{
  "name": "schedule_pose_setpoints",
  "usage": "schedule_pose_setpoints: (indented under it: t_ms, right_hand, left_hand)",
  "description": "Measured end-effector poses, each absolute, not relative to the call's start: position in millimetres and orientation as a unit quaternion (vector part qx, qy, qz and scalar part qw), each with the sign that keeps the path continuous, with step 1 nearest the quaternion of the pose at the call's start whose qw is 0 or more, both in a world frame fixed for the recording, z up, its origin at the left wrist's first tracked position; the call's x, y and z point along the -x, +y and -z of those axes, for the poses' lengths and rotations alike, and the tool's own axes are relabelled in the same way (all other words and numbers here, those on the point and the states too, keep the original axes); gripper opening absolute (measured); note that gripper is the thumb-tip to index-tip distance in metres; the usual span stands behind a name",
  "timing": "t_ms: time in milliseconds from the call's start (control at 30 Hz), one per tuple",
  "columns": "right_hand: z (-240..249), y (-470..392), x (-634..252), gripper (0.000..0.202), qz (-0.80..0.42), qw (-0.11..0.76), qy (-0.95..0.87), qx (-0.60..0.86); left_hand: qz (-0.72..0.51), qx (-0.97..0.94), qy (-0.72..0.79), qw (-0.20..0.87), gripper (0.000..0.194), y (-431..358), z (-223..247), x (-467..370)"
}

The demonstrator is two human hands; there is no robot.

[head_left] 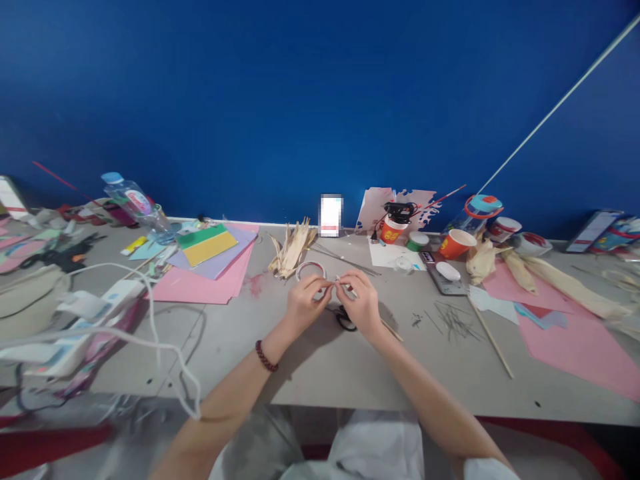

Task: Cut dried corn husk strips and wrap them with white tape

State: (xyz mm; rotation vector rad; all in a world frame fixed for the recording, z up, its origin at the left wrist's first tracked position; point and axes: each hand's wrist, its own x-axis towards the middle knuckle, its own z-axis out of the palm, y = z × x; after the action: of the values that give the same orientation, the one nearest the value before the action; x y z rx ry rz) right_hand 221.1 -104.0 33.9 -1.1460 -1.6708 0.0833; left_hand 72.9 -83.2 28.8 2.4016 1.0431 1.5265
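My left hand and my right hand meet over the middle of the table, fingertips almost touching. Both are closed in a pinch around something tiny and pale that is too small to name. Below them lies a black loop-handled tool, perhaps scissors, partly covered by my right hand. Just behind my left hand is a roll of tape, and past it a bundle of dried husks. A thin wooden stick pokes out beside my right wrist.
Left: coloured paper sheets, a plastic bottle and a power strip with loose white cables. Right: short dark wires, a scale, an orange paper cup and pink paper. A phone leans on the blue wall.
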Motion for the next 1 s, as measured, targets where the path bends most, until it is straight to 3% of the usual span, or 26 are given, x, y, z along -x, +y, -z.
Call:
schedule_pose_setpoints:
  t_ms: [133,367,667,1000]
  right_hand:
    - [-32.9,-106.8,-220.3,0.010,0.022,0.519,-0.709,0.476]
    - [-42.0,-109.4,-222.2,0.015,-0.096,0.551,-0.675,0.481]
    - [-40.6,-106.8,-221.0,0.011,-0.110,0.563,-0.668,0.473]
    - [-44.6,-108.1,-223.8,0.016,-0.143,0.563,-0.665,0.469]
  left_hand:
    - [-0.510,-0.782,0.351,0.077,0.008,-83.0,-27.5,-72.4]
    - [-0.534,-0.730,0.374,0.206,0.015,-80.1,-28.4,-72.4]
    - [-0.554,-0.669,0.388,0.307,0.017,-75.7,-31.7,-72.4]
    - [-0.538,-0.691,0.358,0.323,0.017,-76.7,-30.9,-74.5]
